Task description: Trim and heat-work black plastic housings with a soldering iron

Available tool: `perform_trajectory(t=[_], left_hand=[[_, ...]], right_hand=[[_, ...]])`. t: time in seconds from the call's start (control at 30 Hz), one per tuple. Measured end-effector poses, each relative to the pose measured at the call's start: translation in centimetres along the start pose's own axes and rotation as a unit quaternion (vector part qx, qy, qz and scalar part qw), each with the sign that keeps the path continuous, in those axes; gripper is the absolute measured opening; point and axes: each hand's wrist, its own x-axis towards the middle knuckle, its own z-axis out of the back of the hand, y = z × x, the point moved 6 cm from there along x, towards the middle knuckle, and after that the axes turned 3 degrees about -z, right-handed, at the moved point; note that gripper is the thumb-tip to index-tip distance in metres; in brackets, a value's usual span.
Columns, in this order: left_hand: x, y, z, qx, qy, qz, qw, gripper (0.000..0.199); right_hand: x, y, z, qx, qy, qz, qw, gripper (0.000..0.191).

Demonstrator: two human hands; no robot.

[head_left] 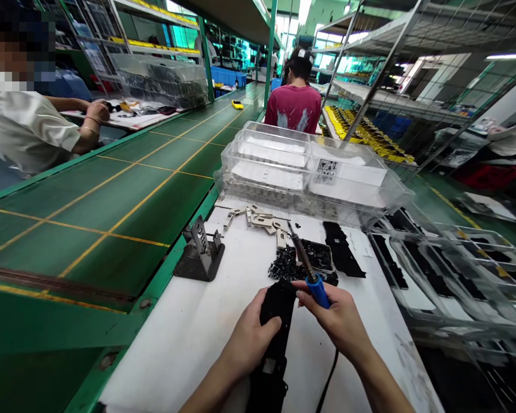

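Observation:
My left hand (251, 335) is closed around a long black plastic part (279, 310), its thumb lying across the top face. A blue-handled soldering iron (319, 291) rests in my right hand (341, 318), its metal tip pointing up and away from me. The right fingertips are at the far end of the black part; whether they also pinch something small there I cannot tell. Just beyond lie a heap of small black pieces (282, 264) and an open box (322, 252) of similar pieces. A flat black part (343, 249) lies to their right.
Light-coloured small blocks (262, 219) lie behind the heap. A metal soldering iron stand (201, 252) is at left, beside the green conveyor (124, 189). Clear plastic trays (305, 166) stand at the back; more trays (417, 269) are at right. Co-workers sit at left (26, 126) and ahead (293, 106).

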Motion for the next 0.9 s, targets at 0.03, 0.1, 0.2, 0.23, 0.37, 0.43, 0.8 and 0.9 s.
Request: perform_trajectory(t=[0.03,0.1,0.2,0.23,0.37,0.43,0.8,0.9], left_hand=[[-0.2,-0.3,-0.2,0.000,0.008,-0.006,1.000,0.052],[-0.5,-0.7,-0.5,0.007,0.016,-0.021,1.000,0.056],[-0.9,-1.0,-0.8,0.027,0.023,-0.039,0.999,0.061],[-1.1,-1.0,-0.9,0.031,0.026,-0.043,0.998,0.062],[-1.4,-1.5,-1.1,0.031,0.026,-0.051,0.998,0.062],[-1.4,-1.9,-1.1,0.021,0.022,-0.056,0.998,0.061],[-2.0,-0.9,-0.9,-0.111,0.054,0.000,0.992,0.058],[-2.2,-1.0,-0.8,-0.120,0.092,0.007,0.988,0.061]], right_hand=[[-0.1,0.3,-0.1,-0.012,0.022,0.007,1.000,0.027],[-0.2,0.7,-0.3,-0.015,0.055,0.007,0.998,0.023],[-0.3,1.0,-0.4,-0.012,0.060,-0.004,0.998,0.013],[-0.3,1.2,-0.3,-0.011,0.057,-0.003,0.998,0.012],[-0.5,1.7,-0.3,-0.008,0.051,0.007,0.999,0.015],[-0.6,2.0,-0.3,-0.019,0.039,0.021,0.999,0.017],[-0.6,2.1,0.0,-0.064,-0.046,-0.008,0.997,0.029],[0.0,1.4,0.5,-0.015,-0.012,-0.067,0.998,0.045]])
